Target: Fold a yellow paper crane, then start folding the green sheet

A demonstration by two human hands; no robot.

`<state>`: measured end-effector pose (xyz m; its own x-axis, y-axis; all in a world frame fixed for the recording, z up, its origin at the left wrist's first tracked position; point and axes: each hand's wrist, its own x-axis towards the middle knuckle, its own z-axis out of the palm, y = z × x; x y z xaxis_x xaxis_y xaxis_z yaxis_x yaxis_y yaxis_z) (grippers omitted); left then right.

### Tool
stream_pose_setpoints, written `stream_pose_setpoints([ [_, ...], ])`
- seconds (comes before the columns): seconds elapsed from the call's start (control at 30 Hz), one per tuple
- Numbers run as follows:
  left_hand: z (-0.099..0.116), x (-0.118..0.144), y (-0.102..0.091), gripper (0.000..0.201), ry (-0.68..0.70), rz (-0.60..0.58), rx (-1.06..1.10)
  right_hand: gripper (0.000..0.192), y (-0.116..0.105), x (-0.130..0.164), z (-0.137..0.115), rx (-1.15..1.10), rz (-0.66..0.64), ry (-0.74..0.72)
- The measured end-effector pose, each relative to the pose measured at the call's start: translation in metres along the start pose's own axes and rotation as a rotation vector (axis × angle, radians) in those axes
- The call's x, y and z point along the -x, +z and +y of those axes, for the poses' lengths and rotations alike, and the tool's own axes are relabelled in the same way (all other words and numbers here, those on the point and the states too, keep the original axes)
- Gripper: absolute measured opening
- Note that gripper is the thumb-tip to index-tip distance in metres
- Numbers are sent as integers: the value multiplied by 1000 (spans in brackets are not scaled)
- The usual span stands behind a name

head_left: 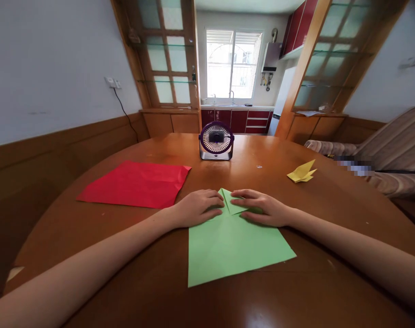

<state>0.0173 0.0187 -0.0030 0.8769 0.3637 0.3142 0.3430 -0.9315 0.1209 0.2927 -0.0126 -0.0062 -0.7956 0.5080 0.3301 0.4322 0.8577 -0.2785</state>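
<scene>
A light green sheet of paper [227, 243] lies on the round wooden table [125, 255] in front of me, with its far corners folded in to a point. My left hand [197, 207] rests flat on the left folded flap. On the right flap my right hand [262, 207] presses down with fingers extended, its fingertips at the centre crease. Neither hand lifts the sheet.
A red paper sheet [137, 183] lies flat to the left. A folded yellow paper figure [302, 172] sits at the right. A small purple desk fan [216, 140] stands at the far middle. A striped sofa [391, 155] is beyond the table's right edge.
</scene>
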Motion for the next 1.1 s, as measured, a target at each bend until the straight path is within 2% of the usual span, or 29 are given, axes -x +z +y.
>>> stream_pose_setpoints([
  [0.17, 4, -1, 4, 40, -39, 19, -34, 44, 1, 0, 0, 45, 5, -32],
  [0.37, 3, 1, 8, 41, -44, -42, -69, 41, 2, 1, 0, 60, 15, -45],
  [0.6, 3, 1, 8, 41, -34, -22, -85, 41, 3, 1, 1, 51, 24, -84],
  [0.87, 5, 0, 7, 47, -119, -110, -72, 41, 3, 1, 2, 71, 2, -88],
  [1.1, 1, 1, 9, 51, -123, -140, -99, 41, 3, 1, 3, 81, 8, -122],
])
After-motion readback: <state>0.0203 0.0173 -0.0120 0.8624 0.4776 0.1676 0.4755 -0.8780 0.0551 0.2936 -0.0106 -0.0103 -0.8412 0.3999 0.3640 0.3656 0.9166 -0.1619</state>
